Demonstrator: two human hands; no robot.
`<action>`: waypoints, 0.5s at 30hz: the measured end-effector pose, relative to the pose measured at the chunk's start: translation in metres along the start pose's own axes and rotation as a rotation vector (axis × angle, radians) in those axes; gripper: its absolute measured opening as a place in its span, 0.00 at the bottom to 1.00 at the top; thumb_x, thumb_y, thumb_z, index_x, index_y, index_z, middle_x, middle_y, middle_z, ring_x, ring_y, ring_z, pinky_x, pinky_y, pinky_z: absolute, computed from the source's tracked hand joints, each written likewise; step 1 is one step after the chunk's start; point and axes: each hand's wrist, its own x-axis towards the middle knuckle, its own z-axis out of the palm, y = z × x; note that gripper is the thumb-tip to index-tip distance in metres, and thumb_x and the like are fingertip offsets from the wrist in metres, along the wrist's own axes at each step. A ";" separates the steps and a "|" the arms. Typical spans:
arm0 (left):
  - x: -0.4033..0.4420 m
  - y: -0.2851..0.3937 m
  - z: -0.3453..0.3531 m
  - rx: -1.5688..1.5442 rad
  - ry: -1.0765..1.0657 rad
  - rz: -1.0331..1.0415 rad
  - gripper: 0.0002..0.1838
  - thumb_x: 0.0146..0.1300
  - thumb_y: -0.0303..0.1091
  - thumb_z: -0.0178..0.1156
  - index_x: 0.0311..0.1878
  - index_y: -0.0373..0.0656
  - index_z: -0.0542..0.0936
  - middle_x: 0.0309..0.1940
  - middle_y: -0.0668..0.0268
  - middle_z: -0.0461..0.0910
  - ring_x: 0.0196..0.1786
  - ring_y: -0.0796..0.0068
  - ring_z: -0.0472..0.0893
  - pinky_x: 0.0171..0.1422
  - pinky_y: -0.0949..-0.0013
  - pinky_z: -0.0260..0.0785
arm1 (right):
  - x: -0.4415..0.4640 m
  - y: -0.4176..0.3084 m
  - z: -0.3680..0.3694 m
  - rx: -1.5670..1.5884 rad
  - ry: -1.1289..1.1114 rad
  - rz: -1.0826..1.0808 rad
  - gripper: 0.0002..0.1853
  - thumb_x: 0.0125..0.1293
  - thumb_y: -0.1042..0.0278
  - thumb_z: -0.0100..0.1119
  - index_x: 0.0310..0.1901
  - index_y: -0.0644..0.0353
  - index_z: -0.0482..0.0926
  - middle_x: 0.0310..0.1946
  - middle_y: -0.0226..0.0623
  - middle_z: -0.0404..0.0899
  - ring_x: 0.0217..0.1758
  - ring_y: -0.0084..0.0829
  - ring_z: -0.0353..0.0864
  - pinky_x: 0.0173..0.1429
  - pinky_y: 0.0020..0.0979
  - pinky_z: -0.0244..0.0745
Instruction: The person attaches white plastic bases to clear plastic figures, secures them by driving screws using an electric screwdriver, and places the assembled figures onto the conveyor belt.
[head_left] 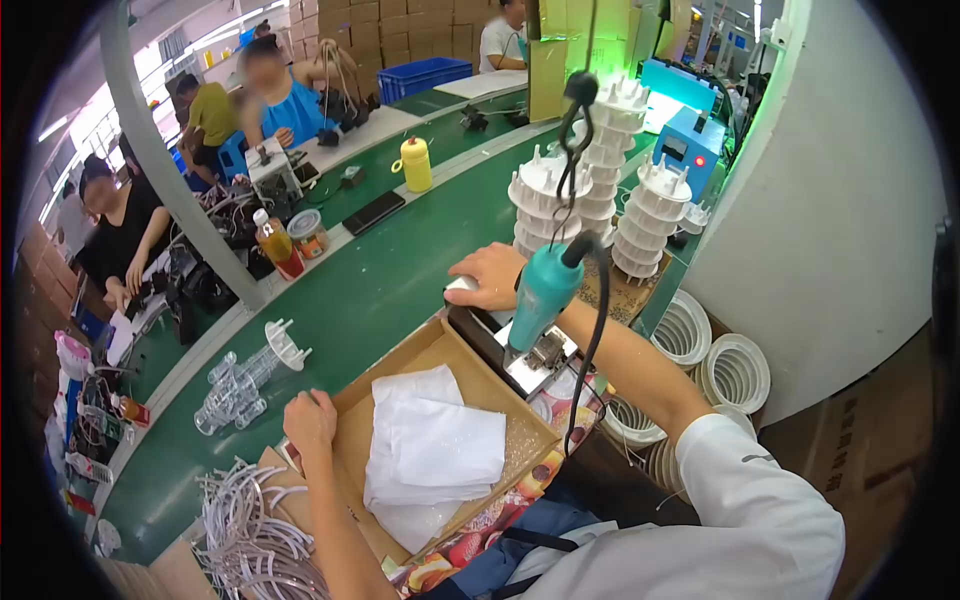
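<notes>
My right hand [490,278] reaches over the far end of a dark metal fixture [480,335], its fingers curled round a small white piece [461,286]. Close to that wrist a teal electric screwdriver [545,290] hangs from a hook. Beside the left rim of a shallow cardboard tray [545,435] is my left hand [310,422], fingers curled; what they hold, if anything, is hidden. White cloths or sheets [445,440] lie in the tray. Left of it, a clear plastic assembly [240,385] with a white pronged disc rests on the green belt.
Stacked white pronged parts [640,225] stand at the back right, with nested white rings [735,370] below. A bundle of grey-white cables [250,535] lies front left. A yellow bottle [414,165] and a phone [373,213] line the far edge; several people sit beyond.
</notes>
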 end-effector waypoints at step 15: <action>0.002 0.004 -0.007 -0.027 -0.018 -0.024 0.19 0.61 0.40 0.51 0.24 0.33 0.79 0.26 0.45 0.80 0.32 0.44 0.81 0.40 0.49 0.74 | 0.001 -0.001 -0.001 -0.011 -0.004 0.011 0.28 0.62 0.39 0.50 0.46 0.58 0.82 0.43 0.42 0.82 0.47 0.42 0.78 0.56 0.40 0.66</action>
